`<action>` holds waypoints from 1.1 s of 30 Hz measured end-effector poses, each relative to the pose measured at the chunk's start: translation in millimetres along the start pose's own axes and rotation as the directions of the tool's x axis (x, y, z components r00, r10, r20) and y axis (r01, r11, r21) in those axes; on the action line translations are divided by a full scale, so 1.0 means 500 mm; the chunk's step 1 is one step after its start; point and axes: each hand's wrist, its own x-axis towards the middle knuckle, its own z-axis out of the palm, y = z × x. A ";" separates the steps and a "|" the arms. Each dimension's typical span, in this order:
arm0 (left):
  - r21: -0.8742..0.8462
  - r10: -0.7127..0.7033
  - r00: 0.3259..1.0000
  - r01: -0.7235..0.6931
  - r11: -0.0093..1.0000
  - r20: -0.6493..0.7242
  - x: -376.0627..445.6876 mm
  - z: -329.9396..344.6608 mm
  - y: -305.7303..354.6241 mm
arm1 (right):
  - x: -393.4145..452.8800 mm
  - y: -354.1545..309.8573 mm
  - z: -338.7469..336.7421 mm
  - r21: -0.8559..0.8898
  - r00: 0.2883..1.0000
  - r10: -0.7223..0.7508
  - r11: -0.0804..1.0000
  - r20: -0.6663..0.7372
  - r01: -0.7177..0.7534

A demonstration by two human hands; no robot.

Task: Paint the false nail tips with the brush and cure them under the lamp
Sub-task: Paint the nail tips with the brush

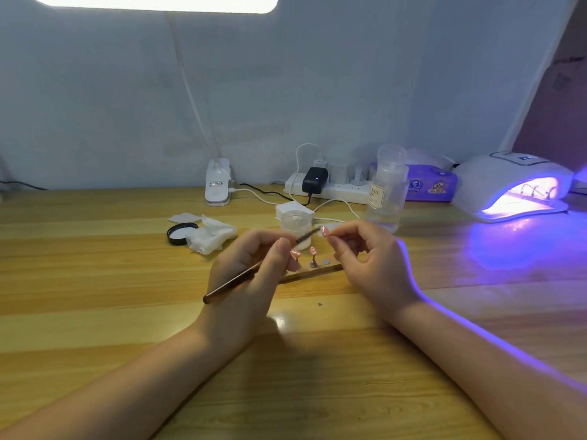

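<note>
My left hand [251, 274] grips a slim brown brush [236, 281], its dark bristle end pointing up and right toward a pink false nail tip [324, 231]. That tip is pinched between the fingers of my right hand [365, 262], and the bristles sit close to it. Below my hands lies a wooden holder strip [313, 271] with two more pink nail tips [313, 251] standing on small pegs. The curing lamp [511, 185] stands at the far right, lit violet, with several small stands inside its opening.
Behind my hands are a small open clear jar [296, 221], its black lid [181, 233], crumpled white wipes [211, 238] and a clear bottle [387, 188]. A power strip [330, 187], a desk lamp clamp base [217, 185] and a purple tissue pack [432, 184] line the wall.
</note>
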 end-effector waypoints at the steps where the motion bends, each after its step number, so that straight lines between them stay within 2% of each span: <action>1: -0.023 -0.004 1.000 0.004 1.000 -0.030 0.003 0.002 0.000 | 0.000 0.001 0.001 0.009 1.000 0.010 1.000 -0.009 -0.009; 4: -0.041 -0.009 1.000 0.008 0.999 -0.024 0.007 0.006 0.005 | 0.001 0.004 0.004 0.021 0.998 0.049 0.999 -0.032 -0.049; 6: -0.015 0.021 1.000 -0.021 1.000 0.021 0.005 0.006 0.007 | 0.001 0.003 0.002 -0.013 0.999 0.017 1.000 -0.031 -0.017; 13: 0.194 0.143 0.982 -0.165 0.967 0.121 0.006 -0.006 0.007 | 0.002 0.002 0.000 -0.059 0.998 -0.050 0.997 -0.031 0.048; 19: 0.182 0.110 0.992 -0.121 0.976 0.067 0.002 0.004 0.008 | 0.004 0.002 0.000 -0.054 0.998 -0.062 0.997 -0.016 0.061; 28: 0.112 0.071 0.993 -0.082 0.990 0.099 -0.003 -0.003 0.010 | 0.003 0.003 0.001 -0.055 0.998 -0.053 0.997 -0.032 0.052; 33: 0.201 0.135 0.989 -0.144 0.969 0.059 0.001 0.002 0.012 | 0.004 0.003 0.000 -0.065 0.998 -0.056 0.996 -0.022 0.054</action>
